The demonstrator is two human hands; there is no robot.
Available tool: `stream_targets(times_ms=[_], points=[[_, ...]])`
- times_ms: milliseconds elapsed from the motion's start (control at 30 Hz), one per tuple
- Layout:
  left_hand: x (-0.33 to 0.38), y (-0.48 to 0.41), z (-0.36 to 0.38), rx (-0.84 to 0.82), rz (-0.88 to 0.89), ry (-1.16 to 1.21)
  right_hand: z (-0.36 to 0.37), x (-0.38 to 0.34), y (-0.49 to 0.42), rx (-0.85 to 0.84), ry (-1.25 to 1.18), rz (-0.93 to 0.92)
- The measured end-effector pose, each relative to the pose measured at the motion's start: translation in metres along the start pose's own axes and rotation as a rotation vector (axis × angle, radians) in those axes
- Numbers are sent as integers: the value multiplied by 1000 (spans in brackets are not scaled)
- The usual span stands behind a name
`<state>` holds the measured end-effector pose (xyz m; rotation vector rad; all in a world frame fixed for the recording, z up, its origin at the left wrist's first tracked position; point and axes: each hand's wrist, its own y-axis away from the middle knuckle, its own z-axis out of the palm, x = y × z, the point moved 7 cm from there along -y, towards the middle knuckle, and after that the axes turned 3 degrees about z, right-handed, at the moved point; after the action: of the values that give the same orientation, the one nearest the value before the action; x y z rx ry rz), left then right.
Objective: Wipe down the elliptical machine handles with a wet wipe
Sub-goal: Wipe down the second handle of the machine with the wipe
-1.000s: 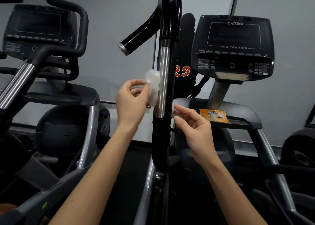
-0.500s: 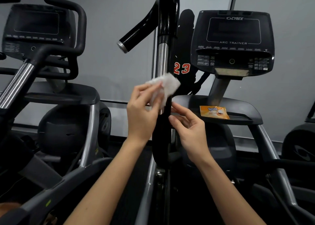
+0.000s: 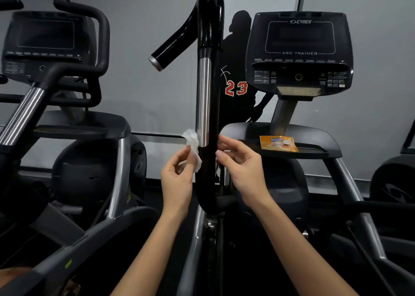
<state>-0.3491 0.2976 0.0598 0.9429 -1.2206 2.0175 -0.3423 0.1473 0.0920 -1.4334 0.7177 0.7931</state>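
A tall upright elliptical handle [image 3: 207,98], black with a shiny silver band, stands in the middle of the view. My left hand [image 3: 176,181] pinches a crumpled white wet wipe [image 3: 192,147] and holds it against the left side of the handle, at the lower end of the silver band. My right hand [image 3: 243,167] hovers at the handle's right side with its fingers spread and nothing in them; the fingertips are at or just off the black tube.
An orange wet-wipe packet [image 3: 278,143] lies on the tray [image 3: 318,138] under the Cybex Arc Trainer console [image 3: 299,53]. A second machine with its own console [image 3: 45,46] and handlebars stands to the left. A grey wall is behind.
My left hand slid the wipe down the handle from the silver band's middle to its lower end. My right hand stayed beside the handle, open.
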Motion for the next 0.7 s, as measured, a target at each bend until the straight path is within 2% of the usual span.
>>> stream_targets(times_ms=[133,300,467,700], points=[[24,12,-1,62,163,-129,0,-1,4,-32,-27,39],[48,23,13,19,340,-357,-11,-10,7,-49,-48,86],[63,22,18,-109,332,-551,-10,-22,9,-110,20,122],[67,50,35,-310,317,-556,-29,-31,30,-57,54,131]])
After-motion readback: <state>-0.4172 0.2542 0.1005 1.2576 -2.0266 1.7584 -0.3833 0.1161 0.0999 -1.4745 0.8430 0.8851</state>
